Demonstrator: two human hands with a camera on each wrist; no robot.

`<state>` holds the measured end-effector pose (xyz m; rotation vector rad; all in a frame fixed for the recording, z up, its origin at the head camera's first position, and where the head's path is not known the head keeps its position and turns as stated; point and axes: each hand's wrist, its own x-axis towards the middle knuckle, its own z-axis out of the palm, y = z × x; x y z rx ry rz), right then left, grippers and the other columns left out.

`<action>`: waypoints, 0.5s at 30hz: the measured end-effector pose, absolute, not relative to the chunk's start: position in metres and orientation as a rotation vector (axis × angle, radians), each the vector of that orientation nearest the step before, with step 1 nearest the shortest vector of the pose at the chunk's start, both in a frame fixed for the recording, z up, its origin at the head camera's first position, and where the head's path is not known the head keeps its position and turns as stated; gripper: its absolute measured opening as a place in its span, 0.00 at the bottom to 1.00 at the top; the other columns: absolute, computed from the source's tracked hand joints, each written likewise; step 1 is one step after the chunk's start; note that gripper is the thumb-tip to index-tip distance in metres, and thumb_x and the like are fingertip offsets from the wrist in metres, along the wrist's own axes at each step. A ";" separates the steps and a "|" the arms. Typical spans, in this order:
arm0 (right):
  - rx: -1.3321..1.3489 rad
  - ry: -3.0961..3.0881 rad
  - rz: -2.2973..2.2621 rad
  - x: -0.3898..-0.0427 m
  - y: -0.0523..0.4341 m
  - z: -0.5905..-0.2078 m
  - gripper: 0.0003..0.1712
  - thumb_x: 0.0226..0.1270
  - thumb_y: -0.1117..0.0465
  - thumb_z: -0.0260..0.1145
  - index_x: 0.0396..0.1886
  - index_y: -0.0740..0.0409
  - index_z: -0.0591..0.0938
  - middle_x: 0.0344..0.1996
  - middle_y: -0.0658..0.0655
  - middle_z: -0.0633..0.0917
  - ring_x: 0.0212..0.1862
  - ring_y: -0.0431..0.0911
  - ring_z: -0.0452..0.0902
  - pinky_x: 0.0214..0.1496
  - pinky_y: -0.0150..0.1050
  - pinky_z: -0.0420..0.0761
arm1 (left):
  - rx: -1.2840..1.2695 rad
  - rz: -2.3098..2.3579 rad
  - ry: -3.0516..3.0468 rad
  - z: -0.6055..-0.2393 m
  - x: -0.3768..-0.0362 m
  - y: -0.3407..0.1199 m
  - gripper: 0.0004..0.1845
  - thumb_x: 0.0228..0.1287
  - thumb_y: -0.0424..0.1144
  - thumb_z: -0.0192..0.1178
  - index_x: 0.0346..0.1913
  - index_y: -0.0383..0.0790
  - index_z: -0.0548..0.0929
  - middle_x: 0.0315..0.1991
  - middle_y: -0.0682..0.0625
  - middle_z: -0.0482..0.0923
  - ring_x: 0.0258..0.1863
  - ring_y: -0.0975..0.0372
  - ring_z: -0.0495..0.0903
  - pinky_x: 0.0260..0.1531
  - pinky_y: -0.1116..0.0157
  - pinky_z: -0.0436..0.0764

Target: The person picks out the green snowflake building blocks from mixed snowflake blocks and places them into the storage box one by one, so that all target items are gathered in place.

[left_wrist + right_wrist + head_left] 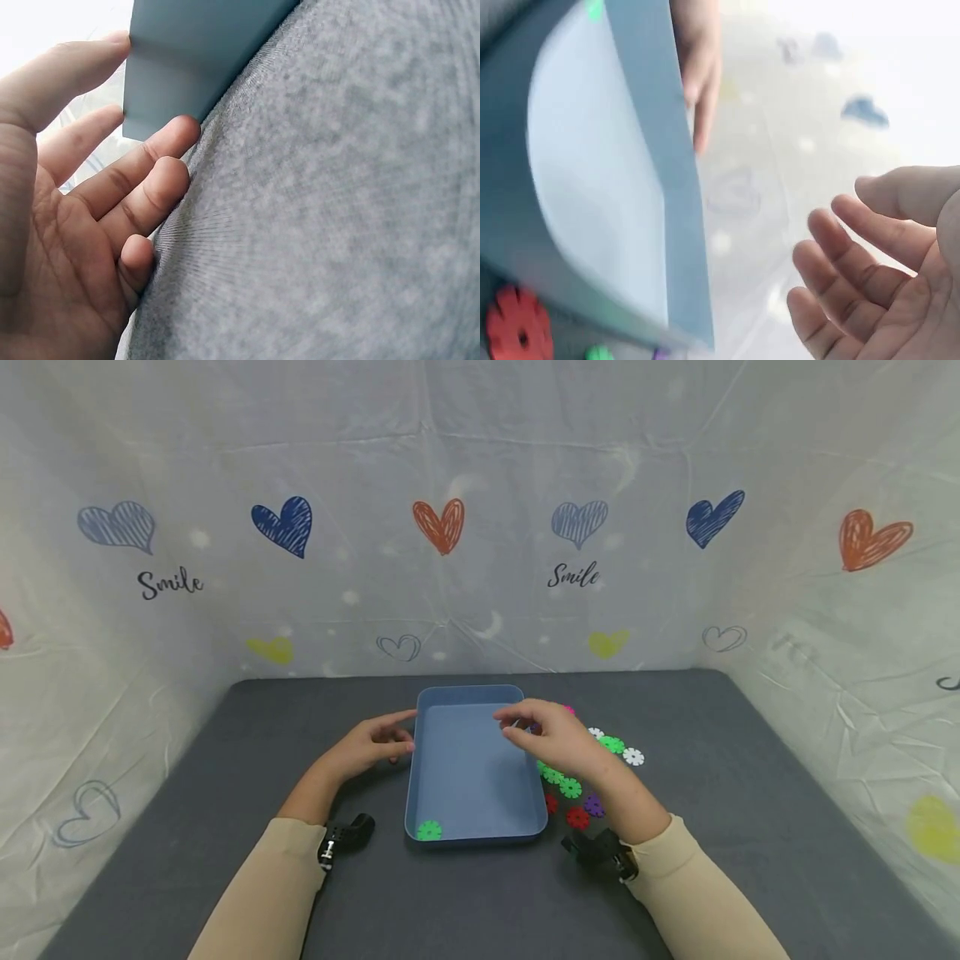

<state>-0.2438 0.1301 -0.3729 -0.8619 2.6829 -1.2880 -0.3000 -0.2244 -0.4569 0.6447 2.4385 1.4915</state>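
Grey felt tabletop (750, 793), white backdrop (480, 485) — coloured hearts, "Smile" lettering

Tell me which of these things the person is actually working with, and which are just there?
In use:
blue tray
green disc inside it
loose discs beside the tray
left hand at the tray's wall
right hand over the tray

Just there:
grey table
heart-printed sheet
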 end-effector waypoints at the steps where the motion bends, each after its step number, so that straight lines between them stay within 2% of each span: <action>1: -0.815 2.702 -1.305 -0.248 0.135 -0.374 0.17 0.78 0.59 0.63 0.62 0.54 0.84 0.53 0.52 0.85 0.50 0.46 0.80 0.50 0.46 0.80 | 0.643 1.490 2.441 -0.457 -0.300 -0.225 0.35 0.72 0.37 0.66 0.78 0.36 0.65 0.48 0.40 0.83 0.37 0.52 0.79 0.42 0.55 0.78; 6: -0.594 2.761 -1.347 -0.265 0.153 -0.384 0.18 0.79 0.58 0.62 0.63 0.57 0.83 0.54 0.56 0.84 0.52 0.51 0.79 0.50 0.48 0.79 | 0.632 1.484 2.448 -0.456 -0.299 -0.225 0.35 0.72 0.39 0.66 0.78 0.37 0.66 0.48 0.41 0.83 0.38 0.52 0.80 0.42 0.56 0.78; 9: -0.485 2.754 -1.326 -0.274 0.159 -0.393 0.19 0.81 0.58 0.60 0.64 0.60 0.82 0.54 0.59 0.85 0.49 0.53 0.79 0.45 0.46 0.78 | 0.627 1.485 2.452 -0.455 -0.298 -0.225 0.36 0.72 0.40 0.67 0.78 0.38 0.66 0.48 0.42 0.83 0.37 0.53 0.80 0.42 0.57 0.78; 15: -0.418 2.718 -1.196 -0.289 0.166 -0.420 0.20 0.79 0.61 0.61 0.64 0.66 0.81 0.47 0.62 0.86 0.43 0.51 0.80 0.41 0.43 0.78 | 0.604 1.477 2.465 -0.455 -0.297 -0.224 0.36 0.71 0.41 0.68 0.78 0.40 0.66 0.48 0.44 0.83 0.36 0.55 0.80 0.41 0.58 0.78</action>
